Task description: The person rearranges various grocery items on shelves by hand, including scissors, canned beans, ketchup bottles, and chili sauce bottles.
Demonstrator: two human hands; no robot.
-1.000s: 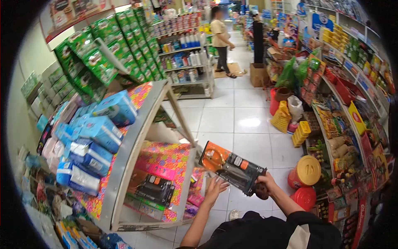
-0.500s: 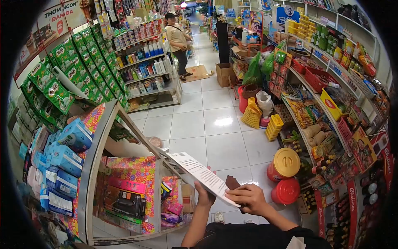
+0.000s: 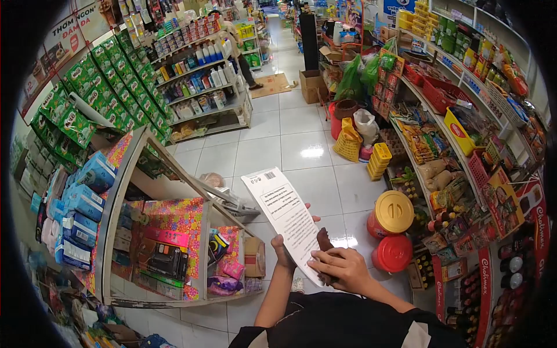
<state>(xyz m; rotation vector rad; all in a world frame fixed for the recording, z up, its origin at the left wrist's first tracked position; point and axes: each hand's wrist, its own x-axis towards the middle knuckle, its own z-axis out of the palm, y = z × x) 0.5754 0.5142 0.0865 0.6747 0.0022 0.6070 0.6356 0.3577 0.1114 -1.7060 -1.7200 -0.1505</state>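
A flat white box (image 3: 284,217) printed with lines of black text and a barcode is tilted in front of me. My left hand (image 3: 282,252) grips its left edge, with fingertips showing beyond the right edge. My right hand (image 3: 342,269) lies over the lower right part of the box, fingers bent against its face. A dark brown, crumpled, cloth-like piece (image 3: 324,238) shows above and below the right hand, which is closed on it; most of it is hidden by the fingers.
A glass display case (image 3: 200,249) with packaged goods stands at my left, blue packs (image 3: 87,200) on top. Red (image 3: 392,253) and gold-lidded (image 3: 394,212) tubs sit at my right before stocked shelves (image 3: 447,180). Further up the tiled aisle (image 3: 296,151), a person (image 3: 241,58) stands partly behind a shelf.
The white box has turned so its printed face shows more fully. My right hand has shifted slightly along its lower edge. The distant person has moved partly behind the shelf.
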